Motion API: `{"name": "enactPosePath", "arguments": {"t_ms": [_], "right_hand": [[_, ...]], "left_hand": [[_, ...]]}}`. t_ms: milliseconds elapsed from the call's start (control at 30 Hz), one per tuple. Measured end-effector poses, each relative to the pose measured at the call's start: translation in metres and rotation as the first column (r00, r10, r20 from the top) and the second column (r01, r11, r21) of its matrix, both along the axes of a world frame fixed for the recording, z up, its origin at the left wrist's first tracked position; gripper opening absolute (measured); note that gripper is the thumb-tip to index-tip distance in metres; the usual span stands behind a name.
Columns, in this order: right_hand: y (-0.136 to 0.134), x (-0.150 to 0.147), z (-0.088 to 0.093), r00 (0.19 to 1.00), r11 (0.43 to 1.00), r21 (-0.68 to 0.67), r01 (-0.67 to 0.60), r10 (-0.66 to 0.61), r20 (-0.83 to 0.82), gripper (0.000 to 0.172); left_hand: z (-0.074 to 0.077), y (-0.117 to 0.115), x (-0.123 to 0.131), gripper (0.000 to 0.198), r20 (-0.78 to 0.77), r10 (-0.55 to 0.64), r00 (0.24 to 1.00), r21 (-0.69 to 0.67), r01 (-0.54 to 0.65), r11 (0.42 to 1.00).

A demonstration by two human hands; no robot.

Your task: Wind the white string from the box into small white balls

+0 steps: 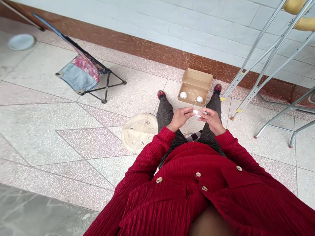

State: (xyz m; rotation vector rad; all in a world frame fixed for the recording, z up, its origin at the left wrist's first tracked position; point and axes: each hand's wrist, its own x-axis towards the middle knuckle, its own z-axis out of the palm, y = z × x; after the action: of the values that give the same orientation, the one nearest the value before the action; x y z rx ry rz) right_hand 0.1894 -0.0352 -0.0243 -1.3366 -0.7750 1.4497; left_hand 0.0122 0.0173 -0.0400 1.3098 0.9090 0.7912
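Observation:
My left hand [181, 118] and my right hand [212, 120] meet in front of my lap, with fingers pinched on a small white piece [196, 113]. Its exact kind is too small to make out; it could be thread or soft material. Just beyond my hands, on the floor between my feet, stands an open cardboard box [197, 78] with its lid raised against the wall side. Inside it lie a white ball [183, 95] at the left and another white ball [199, 99] at the right, with a thin white cord looping between them.
A round beige lid-like disc [129, 134] with several holes lies by my left leg. Left of it stands a folding chair [81, 77], with a pale basin [21, 42] farther off. Metal crutches [264, 55] lean at the right, near a metal-legged frame [278, 123].

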Motion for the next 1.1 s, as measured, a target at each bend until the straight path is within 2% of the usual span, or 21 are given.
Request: {"name": "enactPosePath", "arguments": {"t_ms": [233,433,567,633,733,800,967,1100], "right_hand": [[-0.003,-0.002,-0.005,0.997,0.994,0.105,0.024,-0.031,0.068,0.042],[-0.001,-0.003,-0.011,0.987,0.988,0.152,-0.031,0.006,0.160,0.039],[0.000,0.001,-0.013,0.990,0.991,0.130,-0.025,0.007,0.141,0.036],[0.000,0.005,-0.012,0.992,0.995,0.104,0.012,-0.025,0.123,0.035],[0.002,0.012,-0.013,0.991,0.994,0.094,0.052,-0.063,0.118,0.035],[0.003,0.014,-0.016,0.988,0.993,0.107,0.051,-0.066,0.142,0.035],[0.004,0.011,-0.020,0.973,0.988,0.152,-0.010,-0.025,0.229,0.038],[0.001,0.009,-0.011,0.960,0.975,0.179,-0.135,0.084,0.268,0.038]], "left_hand": [[0.001,-0.002,-0.002,0.028,-0.042,0.005,0.999,0.054,-0.002,0.999],[-0.003,-0.001,0.000,0.030,-0.034,0.004,0.999,0.034,-0.003,0.999],[0.000,0.000,-0.006,0.037,-0.019,-0.098,0.995,-0.025,0.098,0.995],[0.005,0.000,-0.013,0.038,-0.070,-0.168,0.983,-0.012,0.168,0.986],[0.017,0.002,-0.024,0.029,-0.201,-0.244,0.949,0.077,0.264,0.962],[0.027,0.004,-0.028,0.033,-0.299,-0.247,0.922,0.168,0.305,0.937],[0.051,0.015,-0.024,0.031,-0.529,-0.165,0.832,0.371,0.402,0.837],[0.056,0.029,-0.013,0.025,-0.579,-0.083,0.811,0.490,0.428,0.759]]}}
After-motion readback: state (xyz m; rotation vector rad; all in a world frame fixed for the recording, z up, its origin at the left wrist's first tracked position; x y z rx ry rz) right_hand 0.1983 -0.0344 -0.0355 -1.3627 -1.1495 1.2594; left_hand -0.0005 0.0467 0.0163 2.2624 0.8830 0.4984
